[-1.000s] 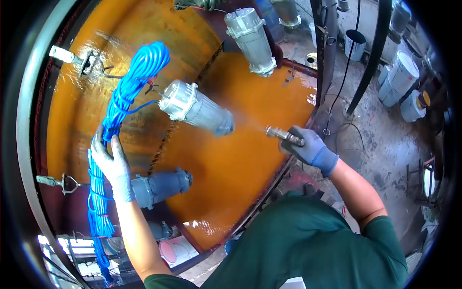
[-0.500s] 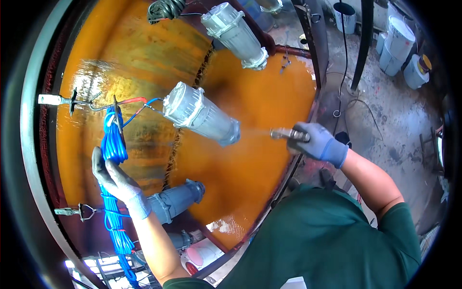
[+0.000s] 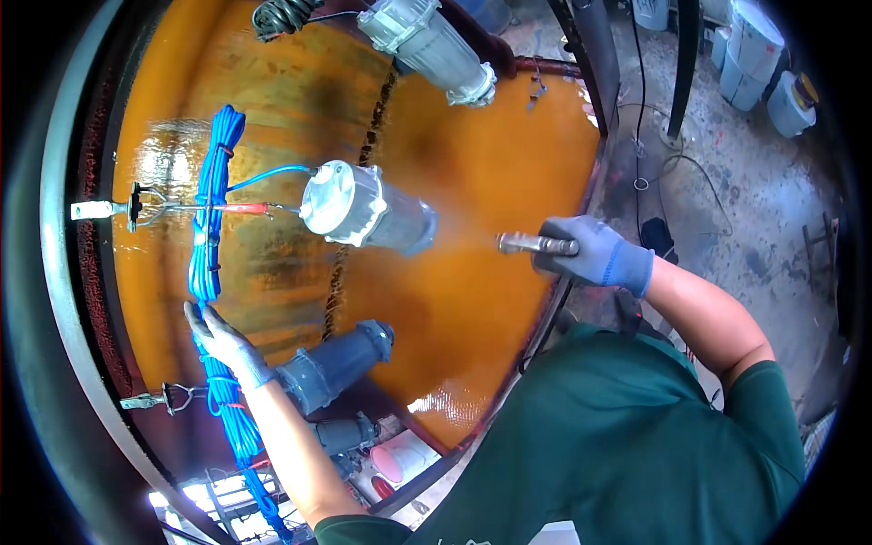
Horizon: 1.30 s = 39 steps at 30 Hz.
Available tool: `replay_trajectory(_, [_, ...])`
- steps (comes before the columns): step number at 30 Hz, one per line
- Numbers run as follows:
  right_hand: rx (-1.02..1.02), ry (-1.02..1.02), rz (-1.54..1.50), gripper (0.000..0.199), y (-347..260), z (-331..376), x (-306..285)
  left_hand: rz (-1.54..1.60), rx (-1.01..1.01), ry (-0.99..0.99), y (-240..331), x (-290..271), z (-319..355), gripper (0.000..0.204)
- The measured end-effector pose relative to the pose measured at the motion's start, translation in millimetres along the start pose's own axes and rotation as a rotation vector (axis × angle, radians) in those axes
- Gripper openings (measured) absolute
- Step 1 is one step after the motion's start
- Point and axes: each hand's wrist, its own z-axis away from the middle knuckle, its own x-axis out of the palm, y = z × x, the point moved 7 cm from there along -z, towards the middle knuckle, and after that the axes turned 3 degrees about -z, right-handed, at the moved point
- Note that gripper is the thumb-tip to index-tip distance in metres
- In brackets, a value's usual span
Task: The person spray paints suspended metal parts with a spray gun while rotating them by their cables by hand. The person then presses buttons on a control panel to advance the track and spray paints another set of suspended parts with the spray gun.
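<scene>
My right hand (image 3: 595, 254), in a grey-blue glove, grips a metal spray nozzle (image 3: 531, 243) that blows a fine mist to the left at a pale grey cylindrical lamp housing (image 3: 363, 209). My left hand (image 3: 222, 341), also gloved, holds a hanging bundle of blue cable (image 3: 211, 236) beside the orange wet panel (image 3: 472, 163). A blue wire runs from the bundle to the pale housing. A darker grey housing (image 3: 331, 368) hangs just right of my left hand, and another pale one (image 3: 427, 41) hangs at the top.
A metal clip on a rod (image 3: 136, 209) sticks out at the left, another clip (image 3: 154, 400) lower down. White buckets (image 3: 754, 64) stand on the stained concrete floor at the upper right, with a thin cable (image 3: 672, 168) lying across it. A dark coiled cord (image 3: 286, 16) hangs at the top.
My view has shifted, so the housings sit lower and nearer. My left hand slid down along the blue cable bundle. My right hand keeps the nozzle spraying at the pale housing.
</scene>
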Motion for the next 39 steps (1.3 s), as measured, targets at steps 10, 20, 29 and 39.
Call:
replay_trajectory(10, [-0.037,-0.043,0.226,0.032,-8,-12,11,-0.059,-0.187,-0.313,-78,58,214,0.043])
replay_trajectory(20, [-0.161,-0.078,0.29,0.032,-15,-31,-7,-0.424,-0.791,-0.86,-186,27,598,0.047])
replay_trajectory(29, [-0.057,0.194,0.244,0.034,-20,-45,-47,-0.537,-0.936,-1.121,-224,-69,743,0.041])
replay_trajectory(39, [0.014,0.252,0.035,0.028,-14,-44,-65,-0.396,-0.844,-1.071,-200,-4,678,0.037])
